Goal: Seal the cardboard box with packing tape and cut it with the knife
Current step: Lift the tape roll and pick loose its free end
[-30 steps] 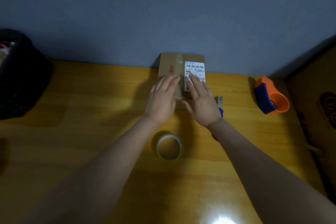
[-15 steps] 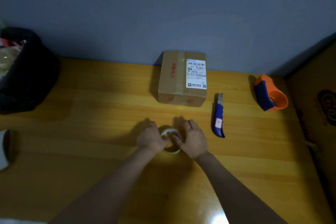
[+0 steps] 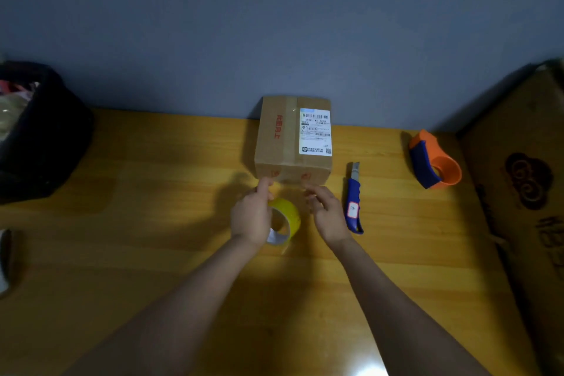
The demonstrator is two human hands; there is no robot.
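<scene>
A small cardboard box (image 3: pixel 283 137) with a white shipping label and a strip of clear tape stands against the wall at the back of the wooden table (image 3: pixel 137 223). My left hand (image 3: pixel 251 217) holds a yellow tape roll (image 3: pixel 287 217) on its edge, lifted just in front of the box. My right hand (image 3: pixel 326 210) hovers to the right of the roll with its fingers spread, not clearly touching it. A blue-handled utility knife (image 3: pixel 353 201) lies on the table right of my right hand, blade pointing away from me.
An orange and blue tape dispenser (image 3: pixel 435 160) sits at the back right. A large cardboard box (image 3: pixel 525 192) fills the right edge. A black bag (image 3: pixel 39 134) stands at the back left. A pale object (image 3: pixel 3 262) shows at the left edge.
Both hands left the box top and came down to the tape roll lying flat. My left hand has now picked the roll up, turned it on edge and moved it toward the box.
</scene>
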